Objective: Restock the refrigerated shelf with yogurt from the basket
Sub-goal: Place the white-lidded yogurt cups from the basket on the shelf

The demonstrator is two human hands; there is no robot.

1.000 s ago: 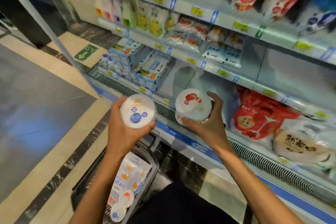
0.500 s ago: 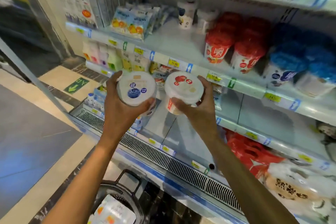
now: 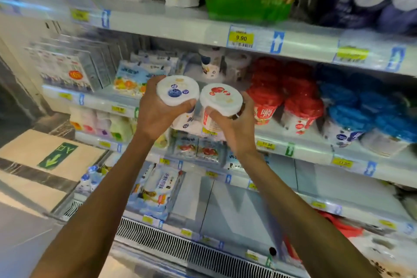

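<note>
Shelving looks to be the step in hand: the left hand (image 3: 155,117) grips a blueberry yogurt tub (image 3: 178,90) and the right hand (image 3: 237,130) grips a strawberry yogurt tub (image 3: 222,99), both held before the middle shelf (image 3: 311,148). Next, each wants setting upright in the gap (two similar tubs (image 3: 211,63) stand behind). The basket is out of view and the labels are blurred.

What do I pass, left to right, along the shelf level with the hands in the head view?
Carton packs, fruit pouches, blueberry cup in the left hand, strawberry cup in the right hand, red-lidded cups, blue-lidded cups.
</note>
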